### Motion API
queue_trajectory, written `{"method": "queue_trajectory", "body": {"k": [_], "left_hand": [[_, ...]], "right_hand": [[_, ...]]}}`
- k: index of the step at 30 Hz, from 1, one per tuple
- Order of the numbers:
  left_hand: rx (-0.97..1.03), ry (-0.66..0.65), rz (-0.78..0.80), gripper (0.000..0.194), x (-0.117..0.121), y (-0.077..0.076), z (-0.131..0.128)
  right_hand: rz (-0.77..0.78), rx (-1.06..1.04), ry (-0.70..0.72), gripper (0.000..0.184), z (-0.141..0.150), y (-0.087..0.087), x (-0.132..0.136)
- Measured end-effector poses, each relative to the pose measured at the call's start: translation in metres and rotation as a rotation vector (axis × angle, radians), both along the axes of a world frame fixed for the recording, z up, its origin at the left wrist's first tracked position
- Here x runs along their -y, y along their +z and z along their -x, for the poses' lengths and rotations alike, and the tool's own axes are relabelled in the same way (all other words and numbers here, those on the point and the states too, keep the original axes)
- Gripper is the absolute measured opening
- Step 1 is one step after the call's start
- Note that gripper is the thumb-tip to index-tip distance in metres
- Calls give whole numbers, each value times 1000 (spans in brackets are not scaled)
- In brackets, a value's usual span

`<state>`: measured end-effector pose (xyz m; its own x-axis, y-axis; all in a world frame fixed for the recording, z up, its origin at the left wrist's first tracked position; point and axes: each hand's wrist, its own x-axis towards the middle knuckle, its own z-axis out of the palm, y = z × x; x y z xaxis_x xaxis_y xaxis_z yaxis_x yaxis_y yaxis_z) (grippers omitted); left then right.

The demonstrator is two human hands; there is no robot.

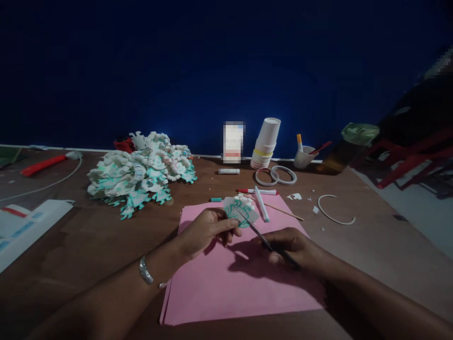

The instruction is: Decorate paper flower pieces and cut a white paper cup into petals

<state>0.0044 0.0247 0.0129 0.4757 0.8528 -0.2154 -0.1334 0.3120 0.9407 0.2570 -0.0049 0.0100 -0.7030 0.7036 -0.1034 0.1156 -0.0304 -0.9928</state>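
Observation:
My left hand [221,226] pinches a white paper piece [231,208] with green marker lines drawn on it. In my right hand [290,245] is a slim dark pointed tool [267,244]; whether it is a craft knife or scissors seen edge-on, I cannot tell. Its tip overlaps the paper piece in view. Both hands are over a stack of pink paper sheets [244,288]. Just behind the held piece lie small white scraps [247,199]. A white marker with a green tip [262,204] rests across a red-capped marker [272,192] near the sheets' far edge.
A heap of green-edged white paper cut-outs [141,172] covers the left back. Stacked paper cups [267,141], tape rings [285,174] and a cup with pens [303,158] stand behind. A wooden stick [286,212], paper scraps [294,196] and a curved white strip [331,215] lie right.

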Motion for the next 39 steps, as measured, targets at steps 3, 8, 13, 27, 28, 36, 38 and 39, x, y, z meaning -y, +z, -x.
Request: {"method": "queue_trajectory", "body": {"k": [3, 8, 13, 27, 28, 36, 38, 39], "left_hand": [[-3, -13, -10, 24, 1, -1, -1], [-6, 17, -27, 23, 1, 2, -1], [-30, 136, -74, 27, 0, 4, 1], [-6, 281, -212, 19, -12, 15, 11], [-27, 270, -211, 20, -13, 16, 12], [-193, 214, -246, 20, -15, 18, 17], [-222, 203, -253, 20, -13, 18, 16], [-233, 191, -254, 20, -13, 18, 15]], "right_hand": [[-8, 23, 21, 36, 0, 1, 0], [-16, 60, -6, 46, 1, -1, -1], [-25, 31, -137, 48, 1, -5, 0], [-78, 116, -164, 44, -3, 9, 0], [-96, 128, -184, 43, -3, 9, -1], [-139, 180, -139, 41, -2, 6, -1], [-126, 191, -100, 39, 0, 5, 1], [-124, 198, -90, 39, 1, 5, 2]]}}
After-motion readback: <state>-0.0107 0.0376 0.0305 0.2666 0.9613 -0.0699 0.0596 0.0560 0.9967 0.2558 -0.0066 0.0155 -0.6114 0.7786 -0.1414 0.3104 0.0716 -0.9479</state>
